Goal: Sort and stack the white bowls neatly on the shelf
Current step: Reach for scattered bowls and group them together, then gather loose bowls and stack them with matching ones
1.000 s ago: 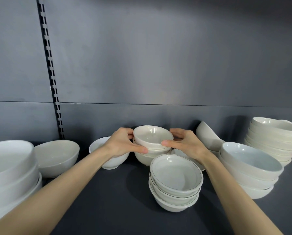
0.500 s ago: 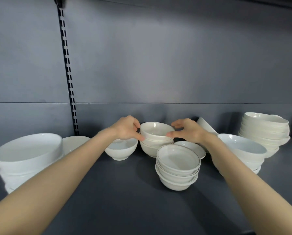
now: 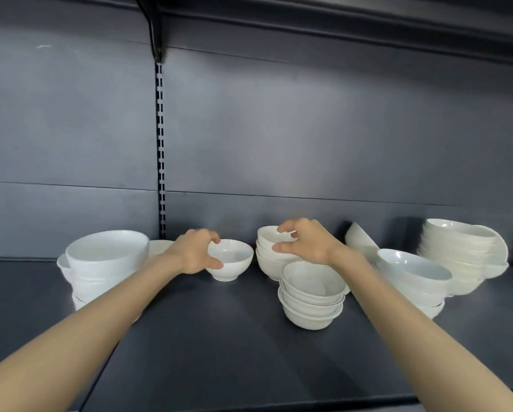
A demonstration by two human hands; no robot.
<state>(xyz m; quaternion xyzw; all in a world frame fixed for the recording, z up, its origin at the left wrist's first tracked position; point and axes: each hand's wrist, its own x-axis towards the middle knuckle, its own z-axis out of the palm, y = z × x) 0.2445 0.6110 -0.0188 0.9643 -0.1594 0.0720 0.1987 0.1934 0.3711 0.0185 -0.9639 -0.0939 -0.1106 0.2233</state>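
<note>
White bowls stand on a dark shelf [image 3: 219,337]. My left hand [image 3: 194,252] grips the left side of a single small footed bowl [image 3: 234,258], thumb on the near wall and fingers over the rim. To its right is a stack of small bowls [image 3: 265,263] near the back wall. My right hand [image 3: 307,245] arches over that stack's right side, its fingers and thumb curled round the rim of the top bowl [image 3: 268,236]. Part of that stack is hidden by the hand.
A stack of three rimmed bowls [image 3: 311,292] sits in front of my right wrist. Large bowls [image 3: 106,263] are stacked at left, wide bowls [image 3: 413,272] and shallow bowls [image 3: 463,248] at right. One bowl [image 3: 359,239] leans tilted at the back. An upper shelf [image 3: 338,13] hangs overhead.
My left hand left the top bowl of the small stack and moved left onto the single footed bowl. My right hand stays at the stack. The camera has pulled back and tilted up.
</note>
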